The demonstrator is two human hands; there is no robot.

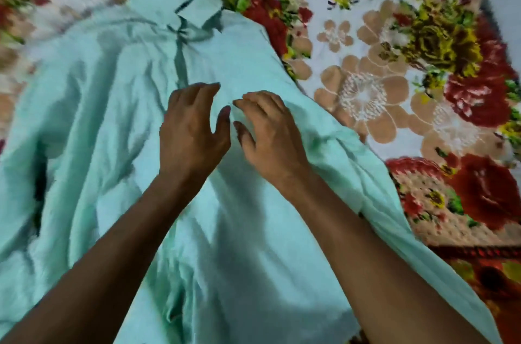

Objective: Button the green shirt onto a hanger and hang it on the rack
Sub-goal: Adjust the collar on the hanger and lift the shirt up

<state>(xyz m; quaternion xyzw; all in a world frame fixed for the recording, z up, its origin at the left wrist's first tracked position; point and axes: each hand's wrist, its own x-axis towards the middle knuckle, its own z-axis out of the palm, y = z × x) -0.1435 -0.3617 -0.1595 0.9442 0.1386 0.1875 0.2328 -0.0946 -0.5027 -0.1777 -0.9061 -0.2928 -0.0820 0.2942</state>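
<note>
- Both hands, left [191,129] & right [267,132], hovering over shirt [112,118] mid-front, fingers spread, holding nothing.
- Shirt lying on floral bed [366,61], collar up top.
- Fabric prob. light, floppy; pinching placket edges best.

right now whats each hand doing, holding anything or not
Left hand: open, fingers spread over the green shirt, gripping nothing.
Right hand: open, fingers loosely bent above the shirt front, holding nothing.

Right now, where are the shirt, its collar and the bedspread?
shirt [98,95]: head view, on its left front panel.
collar [201,9]: head view, on its right flap.
bedspread [363,95]: head view, on a tan flower.
</note>
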